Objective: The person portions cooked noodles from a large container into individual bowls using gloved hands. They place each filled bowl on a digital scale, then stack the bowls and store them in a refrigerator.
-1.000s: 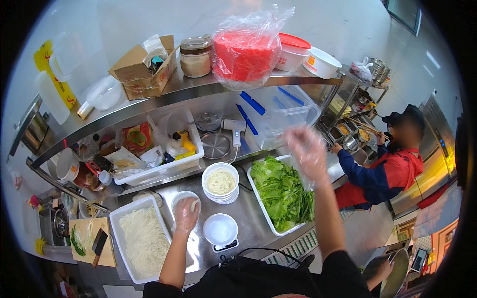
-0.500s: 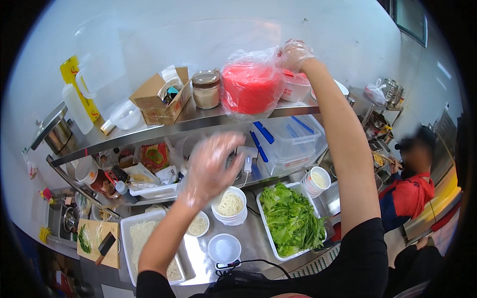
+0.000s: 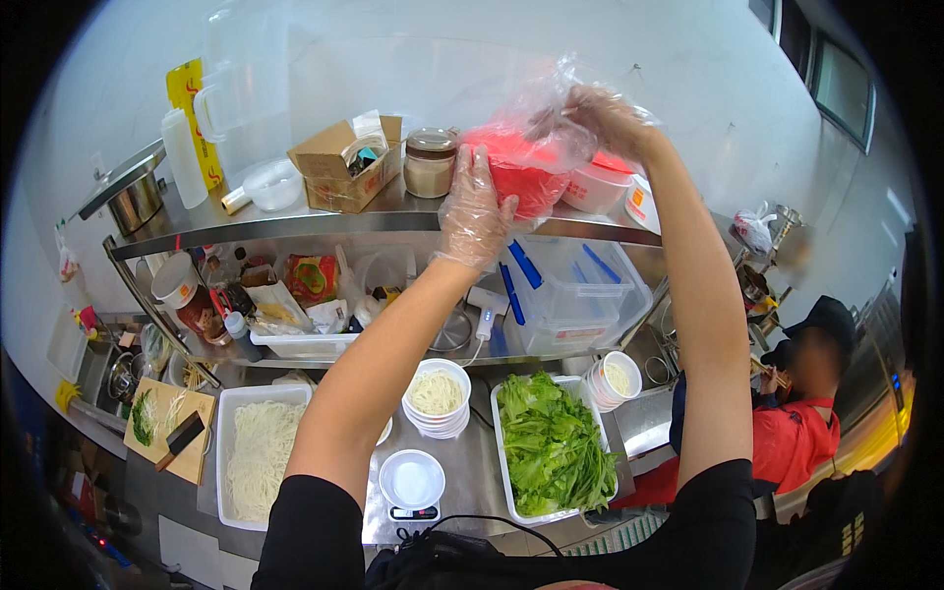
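A clear plastic bag (image 3: 560, 93) wraps a stack of round red plastic pieces (image 3: 526, 177), perhaps lids, on the upper steel shelf. My gloved left hand (image 3: 474, 221) grips the left side of this bag, fingers upright along it and thumb underneath. Higher up, my gloved right hand (image 3: 612, 120) is closed on the gathered plastic at the bag's top right. The bagged stack tilts a little. Beside it stand a white tub with a red lid (image 3: 598, 185) and a lidded glass jar (image 3: 430, 164).
Below are a tray of leafy greens (image 3: 500, 433), a noodle tray (image 3: 224, 462), stacked noodle cups (image 3: 433, 423) and a bowl on a scale (image 3: 413, 480). The shelf also bears an open carton (image 3: 339, 187). A knife (image 3: 180, 438) lies on a cutting board. A person (image 3: 801, 423) works at right.
My left hand has moved up and right from over the counter to the bag's left side. My right hand has shifted slightly, and the bagged stack now tilts.
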{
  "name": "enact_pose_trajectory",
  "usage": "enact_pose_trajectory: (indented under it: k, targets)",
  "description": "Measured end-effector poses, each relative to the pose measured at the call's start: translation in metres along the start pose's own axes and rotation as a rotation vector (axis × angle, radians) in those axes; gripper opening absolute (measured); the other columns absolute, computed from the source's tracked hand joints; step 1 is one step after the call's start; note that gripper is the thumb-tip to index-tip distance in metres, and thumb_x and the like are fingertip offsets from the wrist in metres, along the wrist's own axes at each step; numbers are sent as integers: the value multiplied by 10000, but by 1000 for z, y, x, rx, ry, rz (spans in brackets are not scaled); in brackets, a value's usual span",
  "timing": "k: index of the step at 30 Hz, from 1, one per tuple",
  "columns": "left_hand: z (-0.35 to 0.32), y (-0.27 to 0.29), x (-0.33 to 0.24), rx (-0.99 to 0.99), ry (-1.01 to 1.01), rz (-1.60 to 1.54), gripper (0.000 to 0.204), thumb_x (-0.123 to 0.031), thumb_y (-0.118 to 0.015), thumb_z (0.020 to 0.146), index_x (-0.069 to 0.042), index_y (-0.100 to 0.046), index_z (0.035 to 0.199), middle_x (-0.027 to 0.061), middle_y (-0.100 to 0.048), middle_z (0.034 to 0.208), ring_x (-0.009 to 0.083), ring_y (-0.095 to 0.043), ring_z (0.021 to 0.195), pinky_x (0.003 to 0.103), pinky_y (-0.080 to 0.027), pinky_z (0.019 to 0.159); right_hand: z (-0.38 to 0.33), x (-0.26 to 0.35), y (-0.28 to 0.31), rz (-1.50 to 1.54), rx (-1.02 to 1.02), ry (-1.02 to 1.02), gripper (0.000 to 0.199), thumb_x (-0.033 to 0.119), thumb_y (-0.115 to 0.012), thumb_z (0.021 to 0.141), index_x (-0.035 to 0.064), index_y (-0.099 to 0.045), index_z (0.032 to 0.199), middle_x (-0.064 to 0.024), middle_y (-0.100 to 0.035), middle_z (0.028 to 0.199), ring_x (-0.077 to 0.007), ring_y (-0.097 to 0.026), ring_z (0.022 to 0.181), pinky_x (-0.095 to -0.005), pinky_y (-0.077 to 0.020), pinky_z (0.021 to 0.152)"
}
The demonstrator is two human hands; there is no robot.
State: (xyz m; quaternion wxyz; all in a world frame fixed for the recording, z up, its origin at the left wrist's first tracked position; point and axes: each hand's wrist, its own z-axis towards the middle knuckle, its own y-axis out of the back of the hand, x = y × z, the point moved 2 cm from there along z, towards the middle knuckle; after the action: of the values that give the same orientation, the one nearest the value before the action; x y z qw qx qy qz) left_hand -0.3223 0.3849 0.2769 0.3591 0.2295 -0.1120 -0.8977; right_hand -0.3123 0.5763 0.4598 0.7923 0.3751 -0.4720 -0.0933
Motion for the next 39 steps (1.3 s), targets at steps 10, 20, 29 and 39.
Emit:
enact_pose_trajectory:
  k: [10,20,29,39]
  targets:
    - [4,5,-18,15,159,-187,1126,-426,-850,771,87,-217,1548,315,-367,1552,455,-465,1380,472,-453,1111,5,-14,-26,-1314,-16,188,267,206,-649,895,90,-765,1105,-168,-734,1144,-334,-683,1053,-431,-538,963]
    - [-1,-2,-24,-186,118,-156,999,-409,-891,726,-3,-358,1467,222,-543,1385,386,-579,1261,462,-500,1010,6,3,-49,-1523,81,131,250,149,-565,894,68,-764,1021,-176,-747,1051,-324,-730,881,-436,-588,796]
    - [-14,16,-22,-130,31,-115,989,-349,-890,743,80,-368,1466,285,-582,1348,459,-588,1218,486,-494,1033,-2,36,-59,-1357,199,-6,275,182,-619,893,52,-738,1104,-187,-731,1104,-352,-697,1002,-443,-555,900]
    - [-18,0,-3,-30,56,-16,1071,-460,-850,768,119,-328,1503,310,-520,1425,437,-543,1291,456,-429,1114,6,13,-42,-1359,214,35,334,265,-633,917,90,-749,1177,-189,-726,1155,-344,-690,1059,-406,-533,942]
